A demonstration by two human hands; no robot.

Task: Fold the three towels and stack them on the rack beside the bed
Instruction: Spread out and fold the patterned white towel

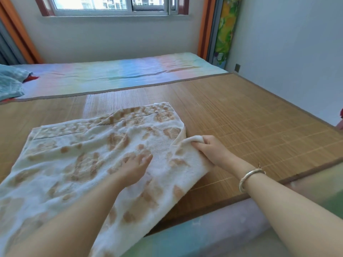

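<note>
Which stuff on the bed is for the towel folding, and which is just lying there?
For the job:
towel
left hand, flat on it
right hand, gripping its edge

Just lying about:
bamboo mat
rainbow sheet
blue bedding

The one camera on my head looks forward and down, close over the bed [241,115], toward the window [111,4].

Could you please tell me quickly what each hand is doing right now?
Left hand: open, fingers flat on the cream terry towel with tan blotches.
Right hand: grips that towel's bunched edge.
</note>
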